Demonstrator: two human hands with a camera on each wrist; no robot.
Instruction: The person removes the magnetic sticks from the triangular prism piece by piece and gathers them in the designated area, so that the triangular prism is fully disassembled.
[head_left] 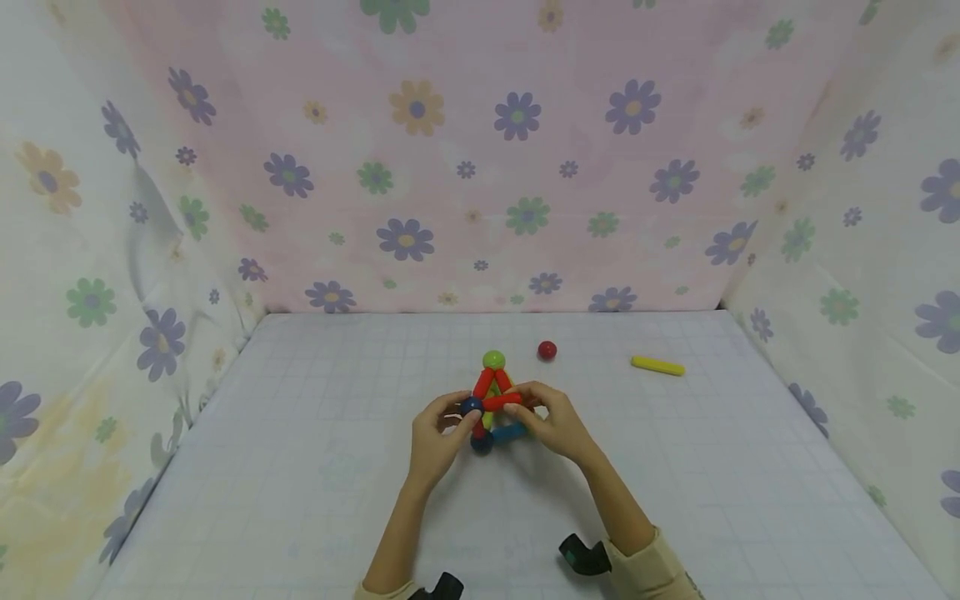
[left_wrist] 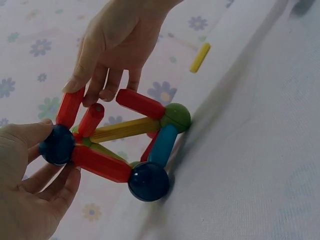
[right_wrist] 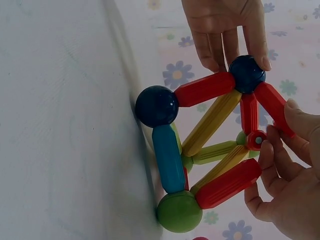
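Note:
A frame of magnetic sticks and balls stands on the table. My left hand (head_left: 433, 442) pinches its upper dark blue ball (left_wrist: 57, 144) between thumb and fingers. With thumb and fingertips, my right hand (head_left: 557, 423) grips a red stick (right_wrist: 273, 107) whose end meets that ball. Another red stick (left_wrist: 102, 164) runs down to a lower dark blue ball (right_wrist: 157, 106) at the table. From there a light blue stick (right_wrist: 168, 158) leads to a green ball (right_wrist: 180, 212), which carries a red stick (right_wrist: 229, 183) with a free end. Yellow sticks (left_wrist: 125, 129) slant through the frame.
A loose red ball (head_left: 547, 351) lies behind the frame, and a yellow stick (head_left: 657, 366) lies farther right. Flowered cloth (head_left: 480, 158) walls the white table (head_left: 300, 483) at the back and sides.

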